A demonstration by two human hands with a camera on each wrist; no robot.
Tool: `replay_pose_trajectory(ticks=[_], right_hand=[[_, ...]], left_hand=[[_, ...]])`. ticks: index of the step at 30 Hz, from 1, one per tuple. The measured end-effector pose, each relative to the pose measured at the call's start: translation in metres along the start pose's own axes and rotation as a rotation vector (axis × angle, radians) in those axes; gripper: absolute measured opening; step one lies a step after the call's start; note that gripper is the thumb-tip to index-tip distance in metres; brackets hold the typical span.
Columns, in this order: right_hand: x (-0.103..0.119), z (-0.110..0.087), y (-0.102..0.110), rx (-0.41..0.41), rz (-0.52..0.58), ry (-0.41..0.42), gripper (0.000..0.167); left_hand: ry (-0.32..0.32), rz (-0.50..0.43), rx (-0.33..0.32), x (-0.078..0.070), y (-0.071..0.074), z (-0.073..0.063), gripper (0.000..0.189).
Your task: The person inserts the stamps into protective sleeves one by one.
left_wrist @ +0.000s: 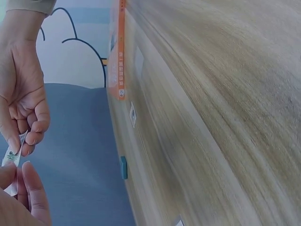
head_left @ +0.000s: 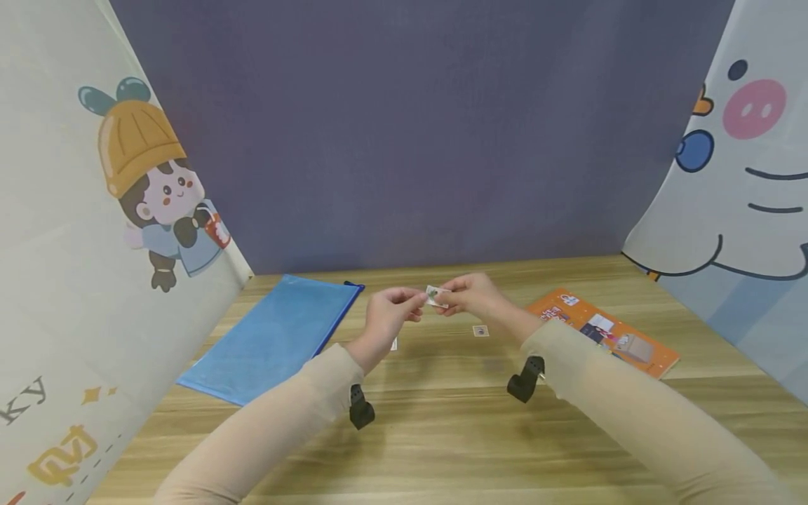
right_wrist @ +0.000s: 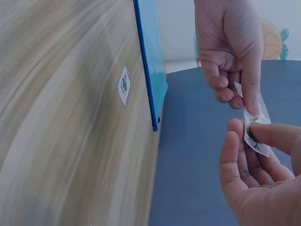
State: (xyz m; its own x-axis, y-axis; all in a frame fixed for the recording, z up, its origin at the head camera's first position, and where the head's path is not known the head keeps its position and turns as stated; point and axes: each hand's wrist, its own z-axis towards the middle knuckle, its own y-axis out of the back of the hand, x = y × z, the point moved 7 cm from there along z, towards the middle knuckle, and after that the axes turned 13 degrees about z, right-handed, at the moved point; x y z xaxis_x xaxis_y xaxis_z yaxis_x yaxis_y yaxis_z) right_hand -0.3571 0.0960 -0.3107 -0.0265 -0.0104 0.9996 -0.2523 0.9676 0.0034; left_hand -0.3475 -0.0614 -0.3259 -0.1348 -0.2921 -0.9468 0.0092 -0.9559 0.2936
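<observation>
Above the wood-grain bench (head_left: 442, 442), I list the following.

Item: one small printed paper piece (head_left: 433, 294), white with a green motif, held in the air between both hands, tilted in the wrist views.

Left hand (head_left: 386, 317): pinching the paper's near end, thumb extended along it, other fingers curled inward; forearm angled in from my lower left.

Right hand (head_left: 472, 297): pinching the opposite end, thumb across the print, fingers bent beneath; forearm angled in from my lower right. The fingertips nearly meet at the paper.

Sleeves: pale, each with a black wrist mount (head_left: 527, 379) below the cuff.

On the bench: a small picture card (head_left: 481, 331) below the right hand; a second card (right_wrist: 124, 86), partly hidden by the left hand in the head view; a blue zip folder (head_left: 271, 337), left; an orange booklet (head_left: 631, 340), right.
</observation>
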Motion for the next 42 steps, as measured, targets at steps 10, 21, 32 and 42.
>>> replay_pose_trajectory(ticks=[10, 21, 32, 42], right_hand=[[0.01, 0.003, 0.002, 0.095, -0.143, -0.001, 0.023], [0.013, 0.005, 0.003, 0.105, -0.18, 0.004, 0.024], [0.01, 0.005, 0.018, 0.068, -0.143, 0.03, 0.03], [0.009, 0.002, 0.018, 0.017, -0.131, 0.023, 0.027]], left_hand=[[-0.007, 0.032, 0.038, -0.003, -0.005, 0.002, 0.021], [0.02, 0.022, 0.052, -0.002, -0.008, 0.004, 0.021], [0.035, -0.019, 0.02, -0.001, -0.004, 0.007, 0.022], [0.048, -0.059, 0.014, 0.002, -0.009, 0.007, 0.023]])
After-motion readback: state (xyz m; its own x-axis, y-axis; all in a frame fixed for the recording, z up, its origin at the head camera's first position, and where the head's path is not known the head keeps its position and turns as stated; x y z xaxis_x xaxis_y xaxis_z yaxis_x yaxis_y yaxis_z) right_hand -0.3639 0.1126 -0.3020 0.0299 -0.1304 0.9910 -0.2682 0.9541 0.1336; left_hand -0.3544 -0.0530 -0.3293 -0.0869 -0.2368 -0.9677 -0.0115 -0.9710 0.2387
